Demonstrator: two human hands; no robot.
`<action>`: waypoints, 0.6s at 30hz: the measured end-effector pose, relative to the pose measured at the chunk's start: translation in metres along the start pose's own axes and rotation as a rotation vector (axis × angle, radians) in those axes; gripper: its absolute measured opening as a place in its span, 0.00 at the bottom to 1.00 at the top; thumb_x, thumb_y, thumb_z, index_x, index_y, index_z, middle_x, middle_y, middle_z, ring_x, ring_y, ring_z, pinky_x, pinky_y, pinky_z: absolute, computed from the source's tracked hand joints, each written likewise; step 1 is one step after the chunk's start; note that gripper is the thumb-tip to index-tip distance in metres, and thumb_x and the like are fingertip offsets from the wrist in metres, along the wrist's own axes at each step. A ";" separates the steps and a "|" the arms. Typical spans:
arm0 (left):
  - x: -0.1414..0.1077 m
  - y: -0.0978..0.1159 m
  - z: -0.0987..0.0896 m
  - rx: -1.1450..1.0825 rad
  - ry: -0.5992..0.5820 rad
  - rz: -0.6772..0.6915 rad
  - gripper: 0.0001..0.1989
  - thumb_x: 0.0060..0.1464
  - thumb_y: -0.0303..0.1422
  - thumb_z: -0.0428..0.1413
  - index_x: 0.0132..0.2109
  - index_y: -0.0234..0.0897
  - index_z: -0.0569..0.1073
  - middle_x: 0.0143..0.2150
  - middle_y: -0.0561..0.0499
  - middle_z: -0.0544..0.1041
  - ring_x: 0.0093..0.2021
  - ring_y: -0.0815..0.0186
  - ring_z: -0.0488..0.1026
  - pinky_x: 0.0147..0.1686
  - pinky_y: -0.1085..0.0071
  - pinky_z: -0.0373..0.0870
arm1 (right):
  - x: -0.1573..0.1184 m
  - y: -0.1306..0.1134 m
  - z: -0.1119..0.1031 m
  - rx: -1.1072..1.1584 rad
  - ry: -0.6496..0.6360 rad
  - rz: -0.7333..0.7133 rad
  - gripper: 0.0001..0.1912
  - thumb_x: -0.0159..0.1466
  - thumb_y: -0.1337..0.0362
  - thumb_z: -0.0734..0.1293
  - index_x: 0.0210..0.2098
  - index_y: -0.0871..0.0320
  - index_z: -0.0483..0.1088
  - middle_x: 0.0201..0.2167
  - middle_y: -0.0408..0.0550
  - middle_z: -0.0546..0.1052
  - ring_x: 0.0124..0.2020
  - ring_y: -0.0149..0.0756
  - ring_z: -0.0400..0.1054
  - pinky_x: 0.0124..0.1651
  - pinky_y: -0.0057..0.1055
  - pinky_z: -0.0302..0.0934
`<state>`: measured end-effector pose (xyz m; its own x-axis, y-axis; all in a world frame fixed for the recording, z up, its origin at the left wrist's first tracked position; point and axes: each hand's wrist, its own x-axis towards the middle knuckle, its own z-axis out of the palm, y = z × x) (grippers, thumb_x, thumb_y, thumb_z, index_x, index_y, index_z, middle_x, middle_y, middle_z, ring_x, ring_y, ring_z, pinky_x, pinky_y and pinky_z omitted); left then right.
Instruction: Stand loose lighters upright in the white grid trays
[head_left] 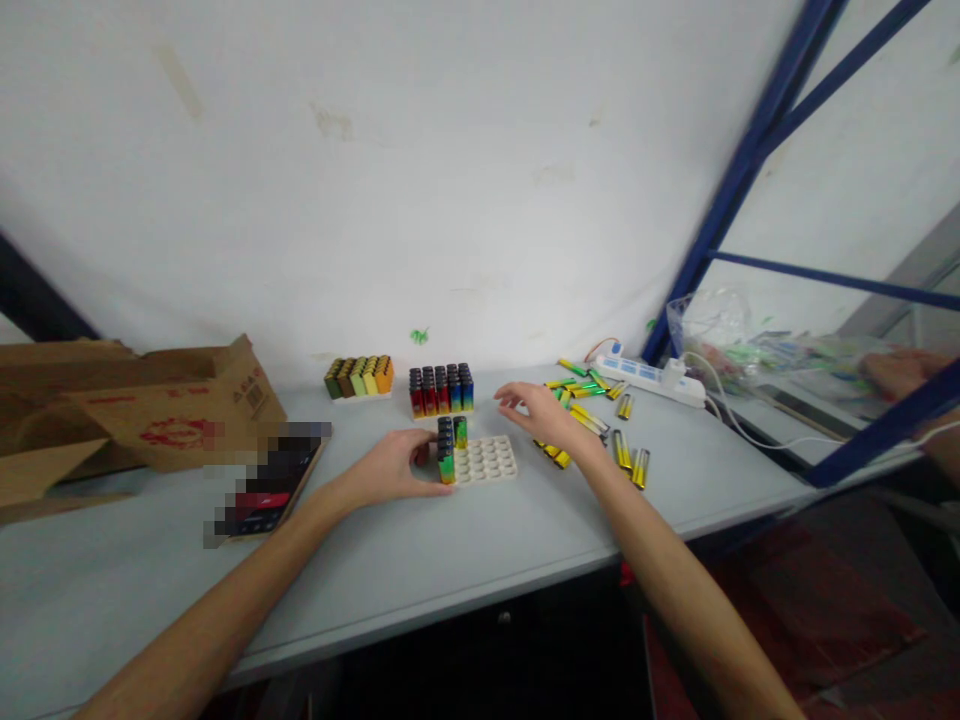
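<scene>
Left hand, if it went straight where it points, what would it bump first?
Probably the upright lighters at the left end of the tray. The left hand is right beside them; whether it touches is unclear.

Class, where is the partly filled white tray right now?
In the head view, the white tray sits mid-picture, with the left hand at its left end and loose yellow pieces to its right.

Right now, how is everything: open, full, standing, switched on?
White tray: partly filled
Loose yellow pieces: scattered, lying
Left hand: curled at tray end
Right hand: open, apparently empty
Red and blue pieces: upright
Orange and green pieces: upright
Cardboard box: open
Phone: lit
Power strip: plug inserted
</scene>
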<state>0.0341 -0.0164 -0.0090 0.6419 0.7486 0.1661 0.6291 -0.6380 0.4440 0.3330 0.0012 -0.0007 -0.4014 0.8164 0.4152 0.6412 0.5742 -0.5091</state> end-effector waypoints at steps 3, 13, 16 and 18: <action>0.000 0.000 0.000 -0.013 0.010 -0.007 0.28 0.44 0.57 0.65 0.38 0.36 0.75 0.31 0.53 0.73 0.30 0.64 0.69 0.31 0.70 0.62 | -0.009 0.025 -0.032 -0.189 -0.068 0.108 0.08 0.65 0.67 0.69 0.42 0.59 0.80 0.40 0.53 0.82 0.38 0.39 0.75 0.48 0.36 0.66; 0.001 0.001 0.001 -0.038 0.003 -0.012 0.28 0.44 0.57 0.65 0.38 0.36 0.75 0.31 0.53 0.72 0.31 0.63 0.69 0.31 0.70 0.62 | -0.032 0.068 -0.062 -0.186 -0.278 0.384 0.16 0.52 0.62 0.79 0.41 0.53 0.83 0.38 0.48 0.83 0.36 0.42 0.75 0.40 0.32 0.65; 0.001 0.002 0.000 -0.029 0.007 -0.020 0.28 0.43 0.58 0.65 0.37 0.36 0.75 0.30 0.53 0.72 0.30 0.63 0.68 0.31 0.69 0.62 | -0.024 0.065 -0.057 -0.225 -0.305 0.344 0.10 0.54 0.63 0.78 0.37 0.55 0.83 0.36 0.48 0.81 0.38 0.42 0.73 0.42 0.32 0.64; 0.001 0.003 0.000 -0.026 0.004 -0.024 0.28 0.43 0.58 0.65 0.37 0.36 0.75 0.31 0.53 0.72 0.30 0.63 0.68 0.31 0.69 0.62 | -0.020 0.061 -0.053 -0.277 -0.300 0.287 0.09 0.56 0.62 0.78 0.36 0.56 0.82 0.38 0.50 0.80 0.41 0.43 0.72 0.45 0.34 0.64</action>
<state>0.0362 -0.0174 -0.0079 0.6254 0.7641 0.1585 0.6324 -0.6152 0.4708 0.4151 0.0169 -0.0001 -0.3271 0.9445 0.0317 0.8870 0.3184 -0.3344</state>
